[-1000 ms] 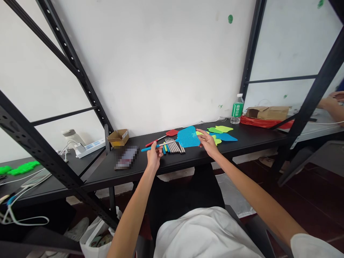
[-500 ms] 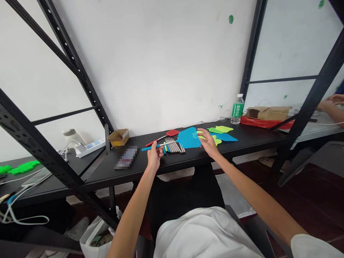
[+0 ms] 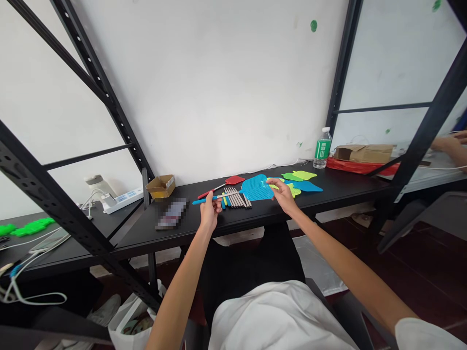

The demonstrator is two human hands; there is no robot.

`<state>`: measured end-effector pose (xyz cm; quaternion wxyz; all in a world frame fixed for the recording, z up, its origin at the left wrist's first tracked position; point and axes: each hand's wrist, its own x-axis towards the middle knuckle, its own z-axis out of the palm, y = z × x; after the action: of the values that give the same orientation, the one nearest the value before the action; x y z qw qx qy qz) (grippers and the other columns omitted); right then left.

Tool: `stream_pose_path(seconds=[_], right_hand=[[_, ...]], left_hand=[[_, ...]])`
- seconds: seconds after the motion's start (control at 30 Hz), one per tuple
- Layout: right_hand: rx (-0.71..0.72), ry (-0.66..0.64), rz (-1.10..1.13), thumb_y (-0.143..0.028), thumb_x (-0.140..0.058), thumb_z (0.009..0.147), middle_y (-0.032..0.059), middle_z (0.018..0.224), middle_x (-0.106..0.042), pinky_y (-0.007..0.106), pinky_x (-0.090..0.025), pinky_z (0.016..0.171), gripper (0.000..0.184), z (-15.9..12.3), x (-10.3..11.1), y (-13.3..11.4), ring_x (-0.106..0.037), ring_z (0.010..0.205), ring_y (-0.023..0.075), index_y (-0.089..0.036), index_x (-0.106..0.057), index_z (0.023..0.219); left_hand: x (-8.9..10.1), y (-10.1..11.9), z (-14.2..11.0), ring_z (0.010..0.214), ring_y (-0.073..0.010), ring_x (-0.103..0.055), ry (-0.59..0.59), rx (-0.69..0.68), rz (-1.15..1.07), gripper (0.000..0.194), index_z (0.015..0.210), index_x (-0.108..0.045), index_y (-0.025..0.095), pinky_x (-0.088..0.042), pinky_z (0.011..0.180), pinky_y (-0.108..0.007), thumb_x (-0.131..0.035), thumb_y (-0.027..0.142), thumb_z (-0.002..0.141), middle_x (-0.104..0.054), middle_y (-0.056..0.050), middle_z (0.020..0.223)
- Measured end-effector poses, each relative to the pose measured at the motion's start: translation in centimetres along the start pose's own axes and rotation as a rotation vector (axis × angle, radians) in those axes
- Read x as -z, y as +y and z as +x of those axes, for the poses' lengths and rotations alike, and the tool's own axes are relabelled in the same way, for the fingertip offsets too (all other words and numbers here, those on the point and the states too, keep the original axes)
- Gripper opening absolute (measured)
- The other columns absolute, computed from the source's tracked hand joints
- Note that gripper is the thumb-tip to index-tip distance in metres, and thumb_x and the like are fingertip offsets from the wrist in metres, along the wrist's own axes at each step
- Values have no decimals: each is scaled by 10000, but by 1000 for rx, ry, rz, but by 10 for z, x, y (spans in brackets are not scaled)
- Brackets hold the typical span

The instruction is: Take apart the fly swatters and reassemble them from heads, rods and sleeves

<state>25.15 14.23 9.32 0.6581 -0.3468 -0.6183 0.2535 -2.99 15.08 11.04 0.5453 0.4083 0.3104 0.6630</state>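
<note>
Left hand (image 3: 210,211) closed round blue fly swatter (image 3: 257,188) near the join of handle and shaft; right hand (image 3: 281,195) half open, fingers partly curled and touching the head's right edge, firm pinch or not can't tell. Swatter is up over the middle of the table (image 3: 140,236), long axis roughly along the front edge, handle end left and slightly lower, head right. Head lies rightward of left hand; right hand is the nearer one to it. Metal rods (image 3: 238,199) lie side by side below the shaft, coloured handles (image 3: 225,200) next to left hand. Red fly swatter (image 3: 235,180) lies behind, toward the back edge. Loose heads (image 3: 304,175) lie right of right hand. Containers: small open cardboard box (image 3: 160,193) at back-left corner, contents can't tell; capped bottle (image 3: 322,149) at back edge toward the right, fill level unclear; brown carton (image 3: 368,153) on red bag (image 3: 359,166) at right end, inside unclear; white bag (image 3: 118,323) below the left part, something in it, can't tell what.
</note>
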Motion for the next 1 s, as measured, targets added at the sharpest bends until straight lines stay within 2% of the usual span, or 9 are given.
stream_pose_path(seconds=[0.33,0.53,0.9,1.0], right_hand=[[-48,12,63,-478,-648,838,65,1185,-607,247,-432,472,307,1,-1,3,-513,637,112,-239,-673,1030],[-63,1,119,-420,-684,813,58,1175,-617,250,-408,475,279,2,0,6,-559,609,100,-235,-687,1023],[-73,41,118,-405,-747,737,61,1250,-618,252,-418,500,261,0,0,4,-601,708,135,-241,-737,941],[-105,53,122,-424,-769,719,62,1144,-664,250,-418,497,275,1,0,3,-596,710,145,-241,-751,923]], left_hand=[[1,1,0,399,-61,-391,3,12,17,408,638,-615,124,-310,418,-219,-718,491,782,-483,17,456],[1,2,-2,400,-60,-392,-6,7,15,404,633,-612,129,-312,417,-217,-716,489,786,-483,17,462],[2,0,0,397,-58,-390,3,3,10,406,624,-631,116,-319,411,-206,-706,474,801,-475,13,451],[2,-1,1,394,-59,-391,2,-2,10,402,622,-623,122,-318,408,-206,-706,472,801,-475,13,451]])
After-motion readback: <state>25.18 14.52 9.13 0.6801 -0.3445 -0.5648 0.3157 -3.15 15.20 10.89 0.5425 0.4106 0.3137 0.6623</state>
